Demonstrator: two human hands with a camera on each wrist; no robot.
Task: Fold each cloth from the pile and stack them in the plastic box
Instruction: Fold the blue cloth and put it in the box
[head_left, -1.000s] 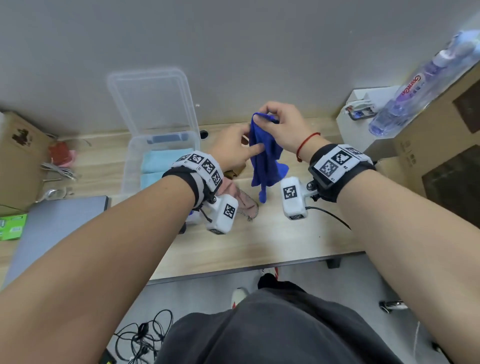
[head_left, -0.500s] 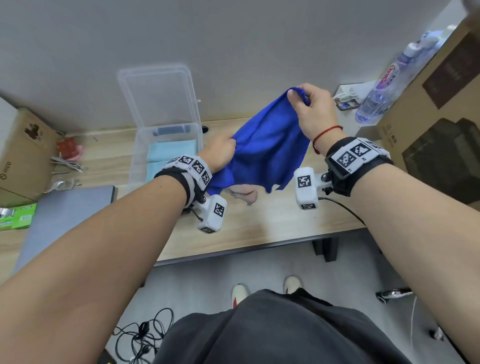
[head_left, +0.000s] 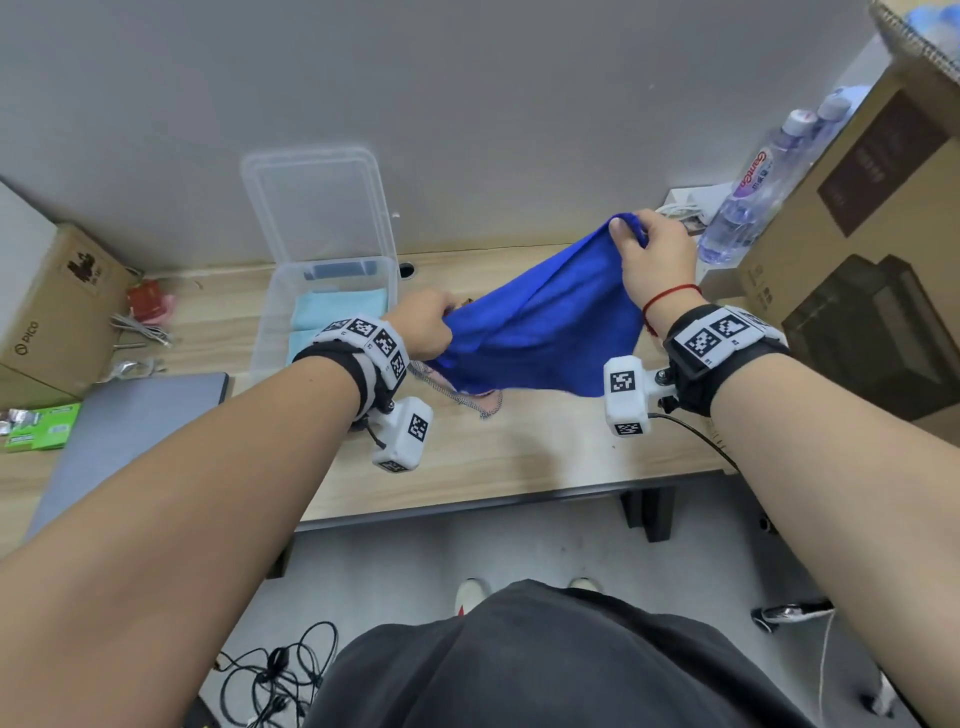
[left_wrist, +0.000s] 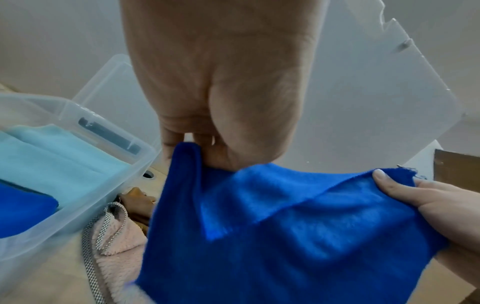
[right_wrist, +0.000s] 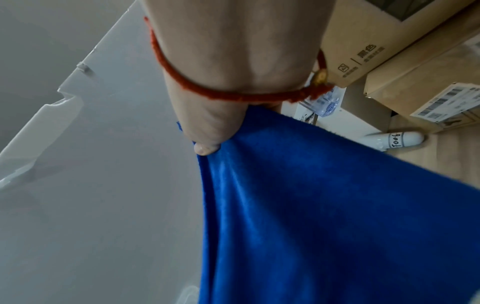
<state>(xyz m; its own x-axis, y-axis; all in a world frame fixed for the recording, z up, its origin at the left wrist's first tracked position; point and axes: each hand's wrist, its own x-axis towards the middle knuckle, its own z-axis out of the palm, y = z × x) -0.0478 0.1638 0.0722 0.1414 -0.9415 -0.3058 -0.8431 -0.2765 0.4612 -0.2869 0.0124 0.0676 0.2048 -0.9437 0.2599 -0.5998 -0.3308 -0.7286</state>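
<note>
Now the blue microfibre cloth (head_left: 540, 322) hangs stretched right of the plastic box (head_left: 270, 312), its long edge slanting from the low left hand (head_left: 423, 325) to the higher right hand (head_left: 654, 260), each pinching a corner.

The blue cloth (head_left: 540, 327) covers most of the pink cloth (head_left: 467, 400) on the counter (head_left: 519, 457). Beside the cloth, the left hand (head_left: 423, 325) hides its own fingertips. The picture's edge cuts the cardboard boxes (head_left: 857, 249) beyond the cloth.
</note>
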